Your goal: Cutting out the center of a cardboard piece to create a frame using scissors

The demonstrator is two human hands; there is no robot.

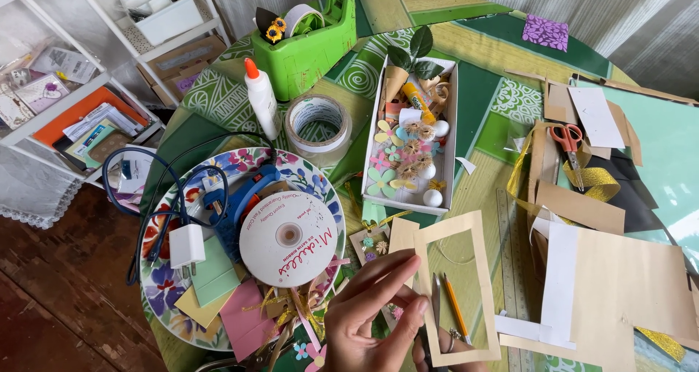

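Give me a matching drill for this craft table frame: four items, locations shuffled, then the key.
Items:
1. glue bottle
2. scissors
3. ribbon spool
4. cardboard frame

Places:
A. on the floral plate, over the blue glue gun
B. pinched at its left edge by the left hand
C. upright beside the green tape dispenser
D. on the brown paper scraps at the right side of the table

Pairs: 1-C, 2-D, 3-A, 4-B
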